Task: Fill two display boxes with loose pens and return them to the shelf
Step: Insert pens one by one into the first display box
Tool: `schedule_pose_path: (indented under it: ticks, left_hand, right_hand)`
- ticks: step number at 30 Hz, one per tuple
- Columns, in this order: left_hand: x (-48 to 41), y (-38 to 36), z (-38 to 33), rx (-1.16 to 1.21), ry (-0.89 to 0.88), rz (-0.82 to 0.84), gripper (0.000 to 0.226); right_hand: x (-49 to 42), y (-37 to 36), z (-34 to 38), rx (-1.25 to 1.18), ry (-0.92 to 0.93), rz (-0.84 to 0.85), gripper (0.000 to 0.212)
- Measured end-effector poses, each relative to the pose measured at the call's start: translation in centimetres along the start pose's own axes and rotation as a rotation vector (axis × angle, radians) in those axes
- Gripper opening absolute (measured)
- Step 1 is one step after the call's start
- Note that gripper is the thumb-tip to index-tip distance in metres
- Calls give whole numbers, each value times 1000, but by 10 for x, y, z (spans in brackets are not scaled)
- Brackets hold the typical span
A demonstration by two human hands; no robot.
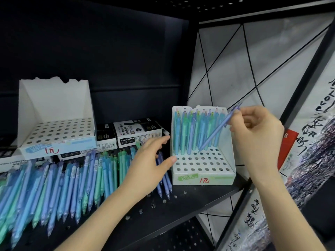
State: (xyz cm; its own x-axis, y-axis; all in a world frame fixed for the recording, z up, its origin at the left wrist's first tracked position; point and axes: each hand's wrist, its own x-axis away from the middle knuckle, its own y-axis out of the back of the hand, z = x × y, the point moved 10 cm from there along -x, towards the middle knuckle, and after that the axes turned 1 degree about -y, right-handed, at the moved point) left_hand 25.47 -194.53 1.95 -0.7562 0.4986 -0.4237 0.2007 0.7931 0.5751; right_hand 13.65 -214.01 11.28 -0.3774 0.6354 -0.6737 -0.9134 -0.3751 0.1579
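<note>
Right hand (pixel 257 134) has a lavender pen (pixel 215 133) pinched near its clip end, fingers (pixel 239 122) clamped on the barrel. The pen slants down to the left, with its tip at a hole in the right display box (pixel 203 176). That white box sits at the right end of the black perforated shelf (pixel 181 205), printed "COLOR BLOCKING" with a red "1元". Its back rows stand packed with upright blue, teal and lavender pens, and the front rows show open holes.

Left hand (pixel 150 160) is relaxed, fingers apart, gripping nothing, thumb touching the box's left front corner. A few lavender pens lie under it, and the heap of loose pens (pixel 63 178) spreads leftward across the shelf. The left display box (pixel 56 105), torn along its back edge and all holes open, sits raised on dark cartons behind the heap. Permanent-marker cartons (pixel 137 133) stand between the two boxes. A black wire panel (pixel 253 69) closes off the right side behind the box.
</note>
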Motion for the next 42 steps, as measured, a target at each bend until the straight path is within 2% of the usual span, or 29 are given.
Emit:
schedule_pose_path:
  ticks: [4, 8, 15, 18, 20, 21, 22, 24, 27, 29, 32, 35, 39, 42]
  left_hand:
    - [-2, -14, 1, -114, -6, 72, 71]
    - [-4, -23, 0, -131, -28, 102, 78]
    - [-8, -25, 6, -120, -26, 128, 78]
    - [-7, -11, 7, -86, -16, 99, 69]
    - [-2, 13, 11, -75, 15, 15, 59]
    - [4, 28, 15, -93, 35, -37, 53]
    - [11, 43, 20, -130, 59, -86, 49]
    - [29, 75, 34, -245, 118, -169, 44]
    - [64, 119, 62, -430, 252, -253, 40]
    - [86, 143, 82, -540, 370, -261, 42]
    - [114, 180, 103, -767, 541, -311, 52]
    - [124, 196, 114, -884, 648, -299, 64]
    - [129, 200, 130, -728, 658, -287, 72]
    - [130, 201, 135, -525, 653, -351, 77]
  right_hand:
    - [-1, -20, -1, 151, 69, 44, 7]
    - [3, -46, -9, 193, 73, 163, 8]
    - [10, -85, -27, 307, 45, 396, 15]
    - [17, -71, -16, 435, 131, 254, 20]
    - [30, -56, 7, 384, 233, 121, 19]
    - [40, -55, 20, 322, 275, 113, 15]
    - [51, -61, 30, 257, 298, 158, 12]
    - [76, -94, 37, 145, 268, 384, 11]
    - [122, -154, 39, 140, 221, 755, 25]
    - [145, -187, 42, 175, 241, 873, 35]
    - [169, -223, 50, 242, 282, 974, 52]
    - [176, -238, 53, 329, 309, 982, 64]
    - [185, -250, 55, 349, 278, 984, 71]
    - [187, -252, 54, 272, 202, 984, 70]
